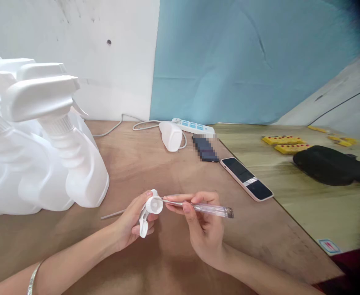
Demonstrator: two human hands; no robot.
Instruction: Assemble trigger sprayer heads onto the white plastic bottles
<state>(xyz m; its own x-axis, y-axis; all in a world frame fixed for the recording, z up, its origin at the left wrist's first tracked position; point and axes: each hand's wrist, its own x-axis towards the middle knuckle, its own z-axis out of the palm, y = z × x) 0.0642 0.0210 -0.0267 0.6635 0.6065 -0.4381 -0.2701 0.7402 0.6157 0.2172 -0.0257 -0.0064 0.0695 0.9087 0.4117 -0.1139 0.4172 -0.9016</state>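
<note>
My left hand (130, 223) is closed around a white trigger spray head (154, 205), with its round screw collar turned to the right and its trigger hanging down. A thin pale tube (112, 214) sticks out to the left behind that hand. Between the fingers and thumb of my right hand (207, 229) is a screwdriver (212, 209) with a clear handle and a thin metal shaft. Its shaft reaches left to the collar's opening; whether the tip touches the inside I cannot tell.
Several white spray bottles (86, 180) crowd the left of the brown table (155, 168). Toward the back are a white plastic piece (171, 137), a power strip (195, 126) and a dark phone (205, 148). A pink-cased phone (246, 179) lies to the right, then a black bag (324, 164).
</note>
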